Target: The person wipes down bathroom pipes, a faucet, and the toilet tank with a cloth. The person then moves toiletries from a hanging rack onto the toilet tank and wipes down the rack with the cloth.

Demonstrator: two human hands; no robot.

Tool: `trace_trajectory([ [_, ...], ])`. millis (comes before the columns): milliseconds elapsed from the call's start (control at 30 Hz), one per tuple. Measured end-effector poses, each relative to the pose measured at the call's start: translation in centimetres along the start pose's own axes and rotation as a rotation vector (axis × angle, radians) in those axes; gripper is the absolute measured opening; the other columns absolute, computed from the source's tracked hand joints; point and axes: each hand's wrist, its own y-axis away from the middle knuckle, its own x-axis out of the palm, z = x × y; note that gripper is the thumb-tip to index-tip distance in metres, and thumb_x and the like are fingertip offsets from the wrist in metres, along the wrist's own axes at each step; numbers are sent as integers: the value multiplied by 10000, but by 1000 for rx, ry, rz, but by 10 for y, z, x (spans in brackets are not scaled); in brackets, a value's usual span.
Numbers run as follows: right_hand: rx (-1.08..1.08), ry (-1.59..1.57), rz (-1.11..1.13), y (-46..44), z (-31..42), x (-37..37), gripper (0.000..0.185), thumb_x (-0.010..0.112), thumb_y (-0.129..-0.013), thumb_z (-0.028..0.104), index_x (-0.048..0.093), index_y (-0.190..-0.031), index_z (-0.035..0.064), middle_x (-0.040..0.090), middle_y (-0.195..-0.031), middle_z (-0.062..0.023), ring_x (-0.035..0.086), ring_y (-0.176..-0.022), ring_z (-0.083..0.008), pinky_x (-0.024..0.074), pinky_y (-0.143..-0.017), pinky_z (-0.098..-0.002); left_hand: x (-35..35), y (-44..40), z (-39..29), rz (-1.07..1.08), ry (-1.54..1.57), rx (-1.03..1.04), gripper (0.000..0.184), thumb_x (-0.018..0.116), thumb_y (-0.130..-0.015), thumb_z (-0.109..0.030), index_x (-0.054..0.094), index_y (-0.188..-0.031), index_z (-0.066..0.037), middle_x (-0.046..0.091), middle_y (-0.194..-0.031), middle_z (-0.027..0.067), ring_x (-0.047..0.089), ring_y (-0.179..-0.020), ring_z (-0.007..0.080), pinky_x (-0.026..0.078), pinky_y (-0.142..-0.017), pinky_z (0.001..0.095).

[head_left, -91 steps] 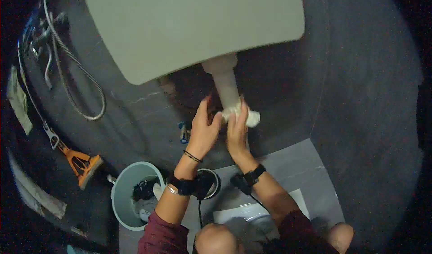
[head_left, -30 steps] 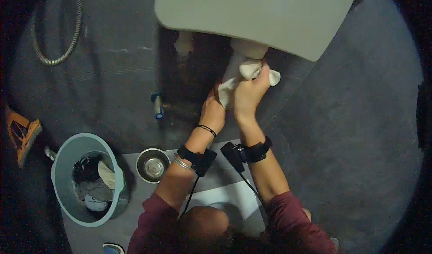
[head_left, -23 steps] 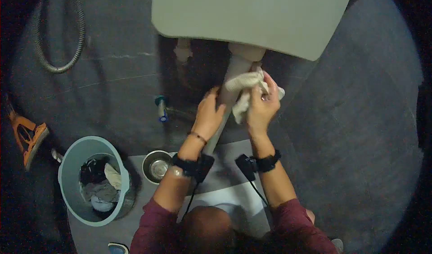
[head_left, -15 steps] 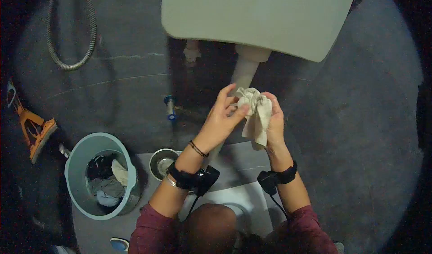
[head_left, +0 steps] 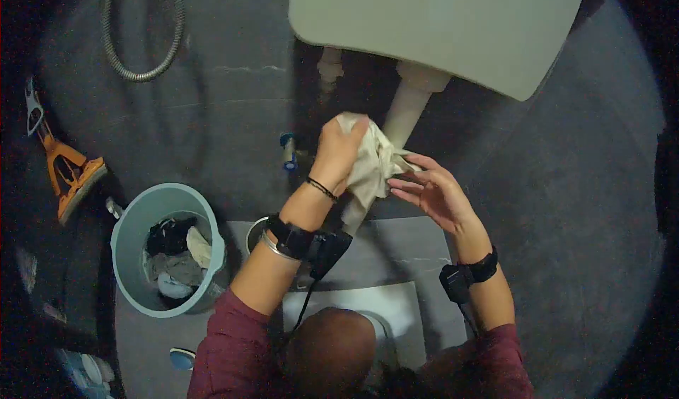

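My left hand (head_left: 342, 149) is closed around the top of a crumpled cream cloth (head_left: 369, 169), which hangs down in front of the drain pipe. To its right, my right hand (head_left: 440, 192) has its fingers apart, the fingertips at a twisted end of the same cloth. Whether the cloth is a garment or a rag I cannot tell.
A grey-blue bucket (head_left: 122, 272) with dark, grey and cream cloths stands at left. Behind my left forearm is a metal bowl (head_left: 254, 235). Overhead juts a pale basin (head_left: 431, 24) with its drain pipe (head_left: 409, 113). An orange brush (head_left: 67, 176) hangs far left; a blue-and-white brush (head_left: 182, 358) lies below.
The cloth has been spread out from a bunched shape. My left hand has moved up and closed on it, while my right hand has shifted right and its fingers have opened. The view has shifted.
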Motion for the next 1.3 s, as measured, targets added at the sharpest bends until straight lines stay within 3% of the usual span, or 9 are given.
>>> trace_trajectory([
  [67, -7, 67, -116, 9, 1, -1, 358, 548, -864, 131, 458, -1180, -9, 550, -1112, -150, 603, -973, -273, 516, -842, -352, 4, 5, -21, -71, 538, -132, 160, 536, -894, -156, 583, -926, -6, 615, -826, 67, 602, -751, 149, 480, -648, 300],
  [267, -29, 233, -239, 35, 6, -22, 309, 536, -857, 112, 479, -1138, -3, 546, -1108, -143, 614, -879, -250, 531, -780, -362, 53, -18, -20, -373, 514, 176, 281, 525, -908, -184, 551, -1097, 22, 605, -998, 83, 542, -904, 165, 426, -810, 302],
  [467, -83, 276, -311, 64, 13, -37, 295, 528, -837, 83, 497, -1119, 5, 554, -1082, -138, 614, -826, -233, 544, -715, -354, 84, -42, -21, -453, 65, 352, 254, 494, -907, -152, 560, -1080, 21, 603, -981, 248, 581, -858, 297, 437, -766, 349],
  [533, -104, 274, -337, 67, 14, -46, 289, 532, -835, 83, 502, -1113, 7, 556, -1075, -139, 613, -799, -229, 546, -702, -352, 85, -40, -13, -519, -177, 524, 221, 493, -871, -100, 568, -1035, 30, 594, -858, 278, 583, -788, 388, 451, -689, 391],
  [667, -80, 285, -356, 63, 10, -60, 277, 539, -839, 93, 513, -1101, 9, 558, -1073, -138, 613, -776, -221, 544, -686, -343, 80, -25, -6, -473, -379, 530, 199, 500, -802, -34, 578, -975, 27, 599, -723, 232, 591, -706, 404, 455, -621, 429],
  [733, -79, 285, -370, 61, 7, -63, 278, 545, -844, 104, 508, -1100, 3, 561, -1070, -136, 612, -765, -215, 542, -673, -339, 80, -23, -4, -467, -509, 717, 199, 497, -747, 13, 578, -927, 32, 576, -611, 188, 581, -602, 389, 450, -568, 448],
  [900, -91, 323, -324, 55, -1, -61, 279, 527, -868, 121, 487, -1117, 0, 568, -1059, -135, 611, -761, -213, 544, -664, -342, 82, -11, 1, -434, -626, 946, 200, 543, -737, -10, 588, -932, -24, 577, -731, 137, 589, -689, 302, 481, -613, 375],
  [1067, -47, 355, -374, 48, -8, -48, 254, 480, -834, 54, 502, -1082, 6, 586, -1012, -112, 601, -728, -222, 534, -641, -347, 98, 8, -5, -474, -761, 904, 292, 546, -745, -2, 565, -1036, 15, 614, -872, 174, 618, -788, 313, 495, -717, 359],
  [1300, -45, 344, -316, 56, -11, -52, 294, 523, -897, 174, 477, -1134, 8, 579, -1045, -123, 614, -765, -221, 537, -665, -335, 92, 10, -19, -442, -633, 688, 241, 509, -761, 24, 548, -999, 33, 603, -861, 221, 608, -792, 375, 498, -680, 406],
])
